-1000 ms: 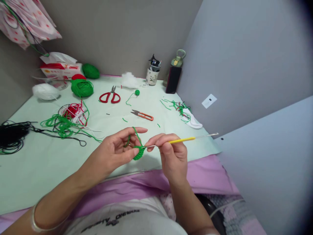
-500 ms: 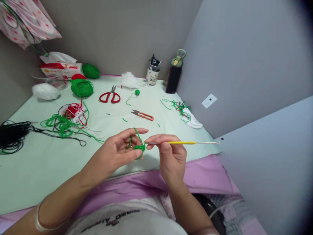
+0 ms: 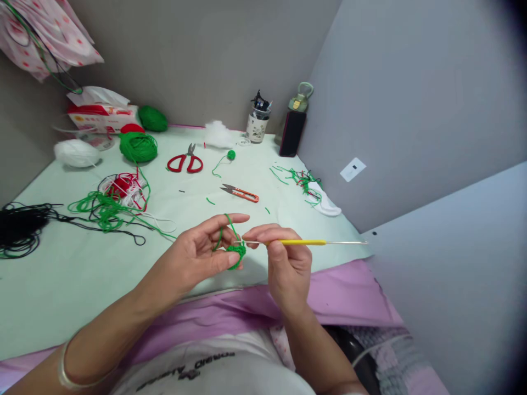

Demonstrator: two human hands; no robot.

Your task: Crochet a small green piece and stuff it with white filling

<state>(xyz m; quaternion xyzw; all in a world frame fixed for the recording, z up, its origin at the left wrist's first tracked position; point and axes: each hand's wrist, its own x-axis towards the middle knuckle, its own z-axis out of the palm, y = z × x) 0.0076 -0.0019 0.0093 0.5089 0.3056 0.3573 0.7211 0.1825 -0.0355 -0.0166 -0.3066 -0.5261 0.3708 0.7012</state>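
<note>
My left hand (image 3: 206,247) pinches a small green crochet piece (image 3: 236,255) between thumb and fingers. A strand of green yarn (image 3: 231,224) runs from that piece up over my raised left index finger. My right hand (image 3: 288,260) grips a crochet hook (image 3: 302,242) by its yellow handle, like a pencil. The hook's metal tip points left and lies at the top edge of the green piece, by the yarn. Its other metal end sticks out to the right. Exactly how the tip sits in the stitches is too small to tell.
Orange thread snips (image 3: 241,193) and red-handled scissors (image 3: 185,162) lie beyond my hands. Tangled yarn (image 3: 102,211) and a green yarn ball (image 3: 139,147) are at left. Yarn scraps (image 3: 304,184), a phone (image 3: 292,133), a bottle (image 3: 300,101) and a pen cup (image 3: 257,127) stand along the right and back.
The crochet hook and my right hand have shifted slightly left, so the tip now reaches past the green piece's edge toward my left fingers. My left hand has barely moved.
</note>
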